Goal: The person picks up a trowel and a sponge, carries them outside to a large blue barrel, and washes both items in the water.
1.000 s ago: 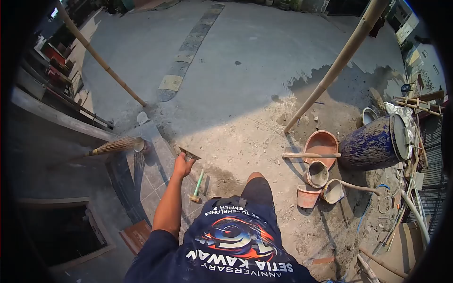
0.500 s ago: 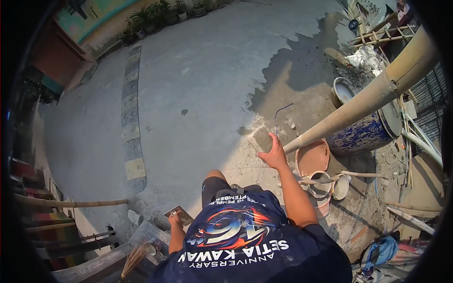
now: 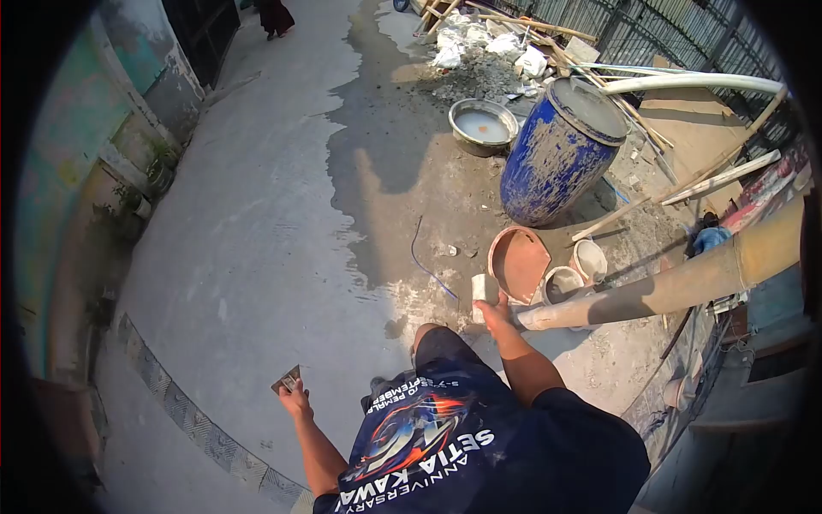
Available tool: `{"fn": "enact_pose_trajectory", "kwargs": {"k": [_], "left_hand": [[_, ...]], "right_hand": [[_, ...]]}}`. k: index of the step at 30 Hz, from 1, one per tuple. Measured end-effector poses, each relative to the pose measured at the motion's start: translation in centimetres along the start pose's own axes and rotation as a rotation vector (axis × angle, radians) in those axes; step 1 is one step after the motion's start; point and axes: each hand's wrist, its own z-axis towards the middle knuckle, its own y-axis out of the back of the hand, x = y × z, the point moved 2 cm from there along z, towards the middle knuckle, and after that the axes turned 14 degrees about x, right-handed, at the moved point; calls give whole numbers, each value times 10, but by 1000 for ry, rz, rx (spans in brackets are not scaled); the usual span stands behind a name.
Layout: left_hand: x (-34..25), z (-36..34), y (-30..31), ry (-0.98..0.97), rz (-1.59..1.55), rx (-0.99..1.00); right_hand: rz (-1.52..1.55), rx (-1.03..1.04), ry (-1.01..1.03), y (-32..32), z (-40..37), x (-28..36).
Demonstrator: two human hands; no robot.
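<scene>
Clock positions are read from the centre of the view, 12 at the top. The left hand is at 7 o'clock, fingers closed round the handle of a flat metal trowel, whose blade is roughly level above the dry concrete ground. The right hand is at 4 o'clock, close to centre, closed round the lower end of a grey block, which stands upright. Just beside the grey block, at 3 o'clock, lies a reddish-brown pan, with two pale buckets near its right edge. A thick bamboo pole runs from the buckets towards the right border. A blue drum stands upright at 2 o'clock, with a round metal basin holding pale liquid near it at 1 o'clock. A rubble heap lies beyond, at 12 to 1 o'clock. A thin blue cord lies on the damp patch near centre.
</scene>
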Motion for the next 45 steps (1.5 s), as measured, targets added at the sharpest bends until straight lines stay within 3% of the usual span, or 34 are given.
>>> {"fn": "enact_pose_trajectory", "kwargs": {"k": [2,4,6,7,9,11,12,14,15,16,17,18,19,21,22,23,27,28,30,35,37,38,42,45], "left_hand": [[-96,47,-71,-185,111,245],[-146,96,-159,-473,275,343],[-230,62,-279,-615,334,524],[-257,51,-333,-557,375,624],[-281,39,-444,-706,286,793],[-293,39,-541,-655,399,981],[-292,51,-587,-781,628,982],[-336,2,-671,-934,635,1104],[-338,1,-711,-1080,628,1129],[-352,-13,-747,-1107,613,1216],[-374,-32,-781,-1234,562,1296],[-376,-37,-815,-1176,537,1393],[-385,-48,-848,-1113,518,1479],[-404,-73,-920,-1399,372,1479],[-406,-81,-959,-1433,311,1508],[-410,-94,-992,-1409,311,1538],[-412,-133,-1124,-1422,249,1700],[-406,-142,-1152,-1423,230,1730],[-388,-148,-1214,-769,224,1933],[-329,-139,-1308,-488,18,2112],[-320,-125,-1331,-766,393,2046],[-318,-125,-1344,-859,360,2003],[-276,-111,-1382,-951,671,1930],[-264,-108,-1398,-816,669,1958]], "right_hand": [[118,-108,51,8,56,15],[305,-300,61,11,96,33],[366,-432,-2,11,140,54],[405,-537,-54,9,168,68],[468,-584,1,14,224,101],[488,-691,111,45,275,131],[556,-726,376,63,317,131],[548,-716,480,118,293,223],[375,-793,500,153,316,229],[469,-791,648,182,323,252],[441,-811,613,208,290,306],[453,-825,723,240,311,309],[292,-941,624,262,302,337],[215,-1012,500,303,296,380],[45,-1059,467,324,304,390],[-124,-1095,424,340,312,397],[-220,-1076,284,388,350,437],[-361,-1010,181,399,364,447],[-524,-844,-61,418,388,475],[-607,-711,-352,450,461,498],[-601,-699,-408,456,482,497],[-576,-685,-437,458,490,494],[-511,-704,-502,456,510,482],[-429,-734,-495,459,521,483]]}}
